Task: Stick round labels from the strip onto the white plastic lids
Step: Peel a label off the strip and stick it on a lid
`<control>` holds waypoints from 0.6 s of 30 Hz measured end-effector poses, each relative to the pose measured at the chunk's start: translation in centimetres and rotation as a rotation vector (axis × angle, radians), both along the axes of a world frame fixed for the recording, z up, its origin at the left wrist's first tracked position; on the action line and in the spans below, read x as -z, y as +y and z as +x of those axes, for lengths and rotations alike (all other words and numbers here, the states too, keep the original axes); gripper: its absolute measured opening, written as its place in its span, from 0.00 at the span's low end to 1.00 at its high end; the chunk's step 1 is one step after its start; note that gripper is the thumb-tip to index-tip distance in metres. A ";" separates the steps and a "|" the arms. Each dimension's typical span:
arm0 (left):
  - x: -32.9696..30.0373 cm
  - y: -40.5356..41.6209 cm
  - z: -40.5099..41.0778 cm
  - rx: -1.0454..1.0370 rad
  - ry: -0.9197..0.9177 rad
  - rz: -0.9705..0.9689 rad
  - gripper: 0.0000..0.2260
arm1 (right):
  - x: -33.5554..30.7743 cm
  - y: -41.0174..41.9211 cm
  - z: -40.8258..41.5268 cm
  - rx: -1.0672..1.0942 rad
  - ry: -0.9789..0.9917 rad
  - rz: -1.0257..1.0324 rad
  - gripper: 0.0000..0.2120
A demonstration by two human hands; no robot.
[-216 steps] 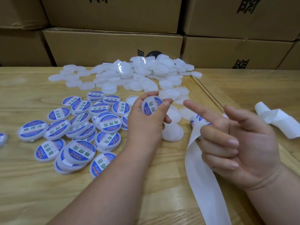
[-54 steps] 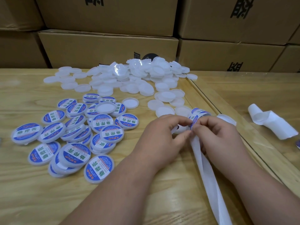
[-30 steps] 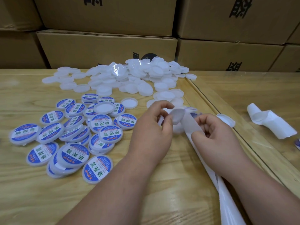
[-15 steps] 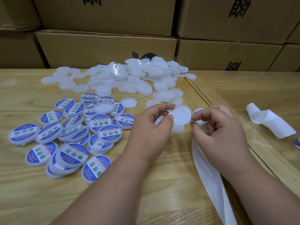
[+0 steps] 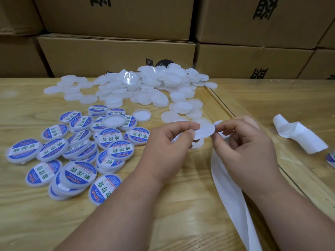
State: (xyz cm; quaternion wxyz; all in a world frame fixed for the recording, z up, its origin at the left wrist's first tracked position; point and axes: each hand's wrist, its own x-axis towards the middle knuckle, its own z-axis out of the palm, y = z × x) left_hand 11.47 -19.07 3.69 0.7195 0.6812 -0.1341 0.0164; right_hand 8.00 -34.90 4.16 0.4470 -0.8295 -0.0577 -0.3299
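My left hand (image 5: 168, 142) pinches a plain white plastic lid (image 5: 203, 132) by its left edge, lifted above the table. My right hand (image 5: 244, 149) meets the lid's right edge with thumb and forefinger, which pinch a round label (image 5: 218, 122); only a pale sliver of it shows. The white backing strip (image 5: 233, 200) trails from under my right hand to the bottom edge. Several labelled lids (image 5: 76, 151) with blue and white stickers lie at the left. A heap of plain white lids (image 5: 145, 87) is spread across the back of the table.
Cardboard boxes (image 5: 116, 53) are stacked behind the wooden table (image 5: 27, 214). A raised wooden edge (image 5: 223, 104) runs diagonally on the right. Beyond it lies a curled length of used backing paper (image 5: 301, 134). One lid (image 5: 141, 115) lies upside down near the labelled group.
My right hand has peeled a label off the strip and brought it up against the lid in my left hand. The two hands have closed together.
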 end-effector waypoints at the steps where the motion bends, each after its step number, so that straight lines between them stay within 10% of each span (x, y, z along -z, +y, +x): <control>1: 0.0 0.0 0.0 0.009 0.000 -0.014 0.09 | 0.0 0.0 0.0 -0.002 -0.002 0.005 0.11; 11: 0.3 0.3 0.3 0.046 -0.022 -0.028 0.12 | -0.2 0.0 -0.3 -0.025 -0.028 -0.009 0.12; 18: -0.3 0.4 0.7 0.106 0.231 -0.544 0.09 | -0.3 0.3 -0.5 -0.047 0.077 0.294 0.02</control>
